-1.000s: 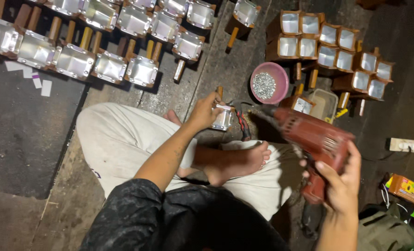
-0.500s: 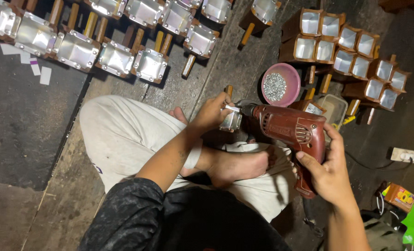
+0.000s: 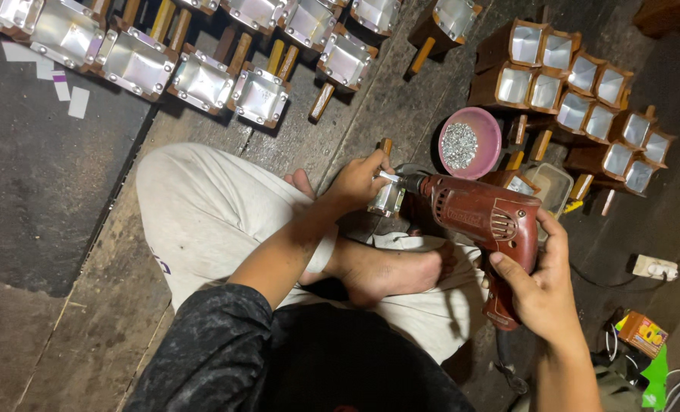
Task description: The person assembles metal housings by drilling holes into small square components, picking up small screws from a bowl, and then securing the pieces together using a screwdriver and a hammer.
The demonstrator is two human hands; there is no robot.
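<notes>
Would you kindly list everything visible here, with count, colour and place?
Metal-lined wooden boxes on handles: about ten, silvery and brown, in a row across the top left
Finished boxes: roughly ten, brown, stacked upper right
Bowl of small silvery fasteners: one, pink, above the drill
Clear tub: one, right of the bowl
Socket strip: one, white, far right
Paper scraps: several, white, upper left
Drill: one, red, centre
Left hand: holds a small box
Right hand: grips the drill

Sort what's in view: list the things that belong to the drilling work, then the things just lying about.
In the work:
left hand holding a small metal-lined box
right hand gripping the red drill
pink bowl of small silvery bits
rows of finished boxes

Lying about:
paper scraps
white plug socket
small orange carton
</notes>
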